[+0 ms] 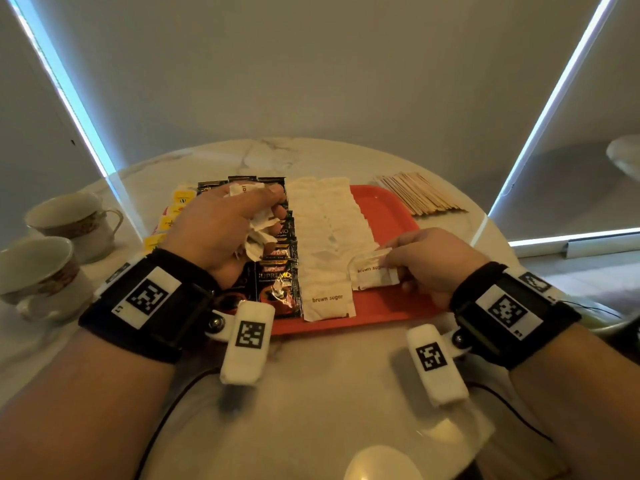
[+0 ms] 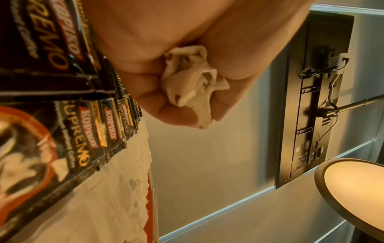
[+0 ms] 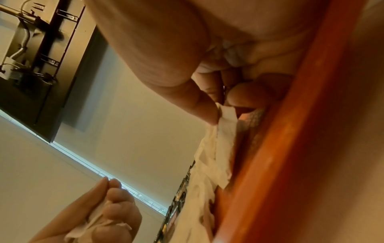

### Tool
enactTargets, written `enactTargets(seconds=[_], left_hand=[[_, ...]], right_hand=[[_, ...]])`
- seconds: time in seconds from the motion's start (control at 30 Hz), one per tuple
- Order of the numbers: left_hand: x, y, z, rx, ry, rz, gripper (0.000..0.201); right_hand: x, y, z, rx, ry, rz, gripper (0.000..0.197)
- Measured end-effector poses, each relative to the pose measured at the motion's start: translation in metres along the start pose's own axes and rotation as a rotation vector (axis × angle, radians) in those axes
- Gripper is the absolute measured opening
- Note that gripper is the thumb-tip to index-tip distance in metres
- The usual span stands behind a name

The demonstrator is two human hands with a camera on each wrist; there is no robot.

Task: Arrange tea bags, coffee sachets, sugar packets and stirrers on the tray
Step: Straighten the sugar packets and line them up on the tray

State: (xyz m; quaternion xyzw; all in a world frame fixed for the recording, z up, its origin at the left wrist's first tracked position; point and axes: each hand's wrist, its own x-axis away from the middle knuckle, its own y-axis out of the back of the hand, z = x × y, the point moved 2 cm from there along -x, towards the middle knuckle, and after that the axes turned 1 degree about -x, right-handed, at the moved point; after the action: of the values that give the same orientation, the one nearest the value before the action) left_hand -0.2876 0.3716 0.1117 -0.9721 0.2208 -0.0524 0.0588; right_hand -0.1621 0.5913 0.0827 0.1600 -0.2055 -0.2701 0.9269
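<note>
Sugar packet [image 1: 372, 273] — pinched in our right hand [image 1: 427, 263], just right of the laid row [image 1: 325, 237]; left hand [image 1: 221, 226] clutches spare packets [image 1: 258, 230], farther off.

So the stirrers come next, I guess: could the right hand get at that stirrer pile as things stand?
Probably not at once: the right hand is pinching a brown sugar packet on the tray. The stirrers lie uncovered beyond the tray, with nothing between.
</note>
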Motion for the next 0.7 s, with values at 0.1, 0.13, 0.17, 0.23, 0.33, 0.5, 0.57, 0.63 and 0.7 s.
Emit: enactTargets(seconds=[0.1, 0.13, 0.17, 0.23, 0.33, 0.5, 0.57, 0.63, 0.7], left_hand=[[0.000, 0.001, 0.000, -0.013, -0.009, -0.011, 0.010], [0.000, 0.000, 0.000, -0.013, -0.010, -0.010, 0.010], [0.000, 0.000, 0.000, -0.014, -0.012, -0.010, 0.011], [0.000, 0.000, 0.000, -0.018, -0.016, -0.012, 0.010], [0.000, 0.000, 0.000, -0.015, -0.020, -0.013, 0.010], [0.000, 0.000, 0.000, -0.013, -0.024, -0.009, 0.010], [-0.001, 0.000, 0.000, -0.013, -0.006, 0.003, 0.010], [-0.001, 0.000, 0.001, 0.000, 0.020, 0.020, 0.010], [-0.001, 0.000, 0.002, 0.019, 0.050, 0.020, 0.010]], right_hand=[[0.000, -0.001, 0.000, 0.003, 0.022, 0.013, 0.011], [0.000, -0.001, -0.001, 0.004, 0.031, 0.014, 0.013], [0.000, -0.001, -0.001, 0.001, 0.040, 0.015, 0.015], [0.000, -0.001, -0.003, -0.021, 0.053, 0.003, 0.019], [0.003, 0.000, -0.004, -0.042, 0.089, -0.046, 0.019], [0.017, -0.007, 0.002, -0.101, 0.127, -0.001, 0.004], [0.022, -0.014, 0.005, -0.159, 0.079, 0.119, 0.005], [0.024, -0.020, 0.007, -0.191, 0.026, 0.194, 0.010], [0.023, -0.023, 0.009, -0.199, 0.015, 0.206, 0.011]])
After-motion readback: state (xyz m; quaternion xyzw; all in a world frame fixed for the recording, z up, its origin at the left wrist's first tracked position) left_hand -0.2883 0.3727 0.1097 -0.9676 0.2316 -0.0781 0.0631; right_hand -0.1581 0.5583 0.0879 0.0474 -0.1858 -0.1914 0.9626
